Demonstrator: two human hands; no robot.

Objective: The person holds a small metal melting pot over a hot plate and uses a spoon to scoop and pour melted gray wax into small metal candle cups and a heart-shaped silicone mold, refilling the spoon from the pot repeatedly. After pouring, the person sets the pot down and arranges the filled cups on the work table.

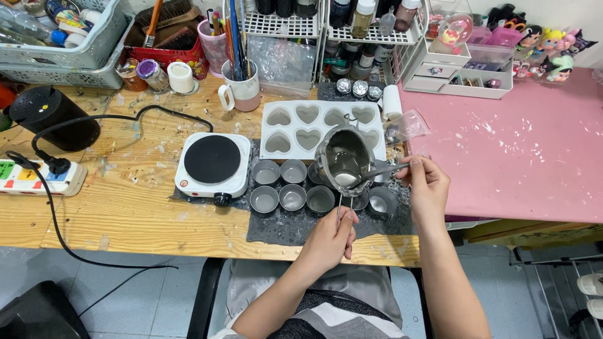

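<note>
My left hand [330,238] grips the handle of a small metal pot [344,160], rigid, light, tilted above the tins [279,185]; my right hand [427,185] pinches a spoon [377,171] inside it

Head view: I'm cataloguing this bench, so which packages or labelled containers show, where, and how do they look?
Red box: back left, rectangular, holds brushes.
Purple-lidded jar: before that box, small, round.
Bottles: wire shelf, back centre; labels too small to make out.
Clear bag: beside the heart mould, crumpled.
</note>
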